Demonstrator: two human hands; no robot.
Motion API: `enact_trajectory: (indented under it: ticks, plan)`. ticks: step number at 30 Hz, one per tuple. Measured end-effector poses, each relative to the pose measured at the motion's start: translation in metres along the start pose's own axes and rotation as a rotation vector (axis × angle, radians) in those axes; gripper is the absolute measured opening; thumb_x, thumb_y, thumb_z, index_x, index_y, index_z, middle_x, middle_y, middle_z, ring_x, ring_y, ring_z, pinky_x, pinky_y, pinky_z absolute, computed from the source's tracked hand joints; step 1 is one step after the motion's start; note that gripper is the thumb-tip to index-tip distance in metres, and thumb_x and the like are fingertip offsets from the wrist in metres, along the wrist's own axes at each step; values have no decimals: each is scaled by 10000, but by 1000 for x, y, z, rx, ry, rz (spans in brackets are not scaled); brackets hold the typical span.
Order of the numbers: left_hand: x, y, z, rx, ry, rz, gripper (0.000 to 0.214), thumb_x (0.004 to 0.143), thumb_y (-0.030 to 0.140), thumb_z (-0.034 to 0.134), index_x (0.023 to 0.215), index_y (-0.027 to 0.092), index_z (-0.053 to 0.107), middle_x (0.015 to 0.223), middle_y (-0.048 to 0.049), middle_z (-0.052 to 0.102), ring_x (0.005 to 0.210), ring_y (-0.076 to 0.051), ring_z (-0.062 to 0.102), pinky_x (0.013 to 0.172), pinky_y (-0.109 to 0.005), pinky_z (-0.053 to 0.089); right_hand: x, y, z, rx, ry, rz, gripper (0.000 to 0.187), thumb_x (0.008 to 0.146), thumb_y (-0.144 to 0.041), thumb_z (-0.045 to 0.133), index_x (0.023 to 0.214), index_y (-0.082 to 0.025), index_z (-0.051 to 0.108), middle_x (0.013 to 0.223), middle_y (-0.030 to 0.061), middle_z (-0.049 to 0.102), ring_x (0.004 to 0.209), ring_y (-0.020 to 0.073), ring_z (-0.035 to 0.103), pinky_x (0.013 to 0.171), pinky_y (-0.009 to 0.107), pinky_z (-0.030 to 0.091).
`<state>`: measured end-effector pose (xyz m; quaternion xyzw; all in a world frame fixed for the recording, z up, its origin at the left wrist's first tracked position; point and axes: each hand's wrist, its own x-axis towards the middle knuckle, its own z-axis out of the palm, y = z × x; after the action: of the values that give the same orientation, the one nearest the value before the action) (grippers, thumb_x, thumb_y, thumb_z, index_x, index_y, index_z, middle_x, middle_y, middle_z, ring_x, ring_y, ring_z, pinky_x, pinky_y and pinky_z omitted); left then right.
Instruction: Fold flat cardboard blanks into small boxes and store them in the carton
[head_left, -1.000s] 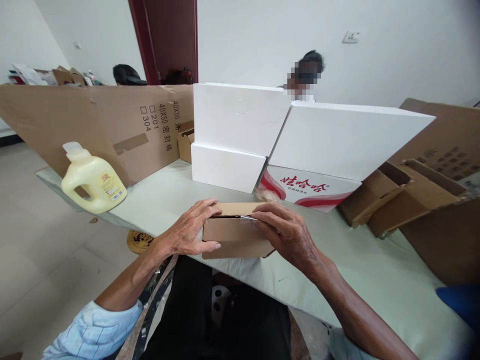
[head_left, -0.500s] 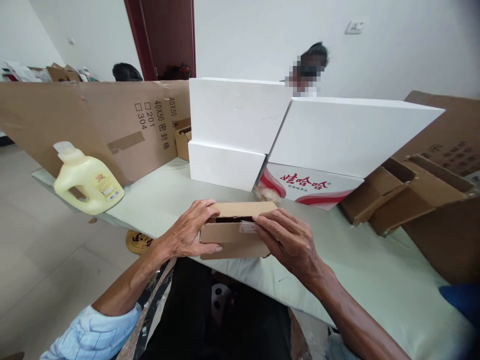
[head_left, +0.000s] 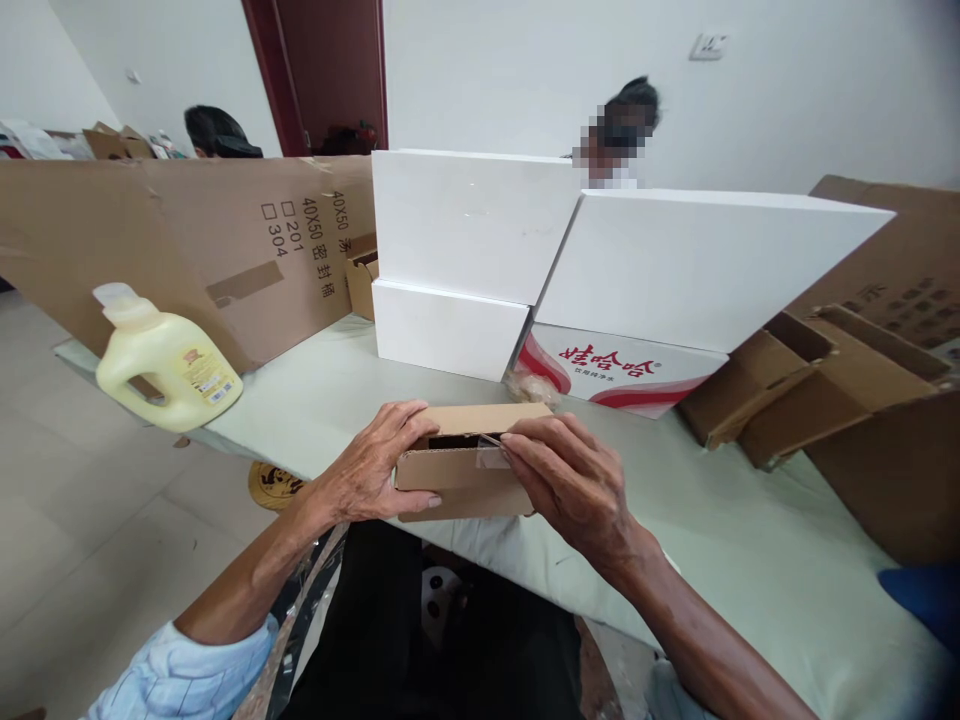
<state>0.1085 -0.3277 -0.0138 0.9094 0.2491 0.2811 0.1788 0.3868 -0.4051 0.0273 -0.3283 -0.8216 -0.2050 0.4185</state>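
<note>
One small cardboard box [head_left: 450, 490] sits at the near edge of the table [head_left: 315, 400] in the head view; the left hand [head_left: 375, 470] clasps its left end, the right hand [head_left: 576, 480] pinches clear tape [head_left: 491, 458] beside its narrow opening.

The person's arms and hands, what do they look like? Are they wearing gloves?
No gloves: the left hand and right hand are bare, with no watch showing. The left sleeve is light blue with thin darker lines and looks bunched up. Only a bit of the right sleeve shows, greyish blue.
</note>
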Motion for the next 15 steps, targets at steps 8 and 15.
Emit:
enact_trajectory:
  ticks: [8,15]
  plan:
    - [-5,-4,8,14,43,46,708,946,519,786,1533,286,464,1663,-190,442,1520,-400,433,1204,-642,458,-13,-20,-6,12,-31,-20,286,953,46,654,1166,-144,654,969,114,723,808,200,604,701,340,499]
    - [-7,4,7,35,48,74,686,943,504,794,1514,271,495,1659,-198,460,1516,-400,454,1207,-618,468,-30,-44,-19,42,-41,-8,217,1009,-8,572,1172,-102,680,991,131,737,845,210,633,709,341,529]
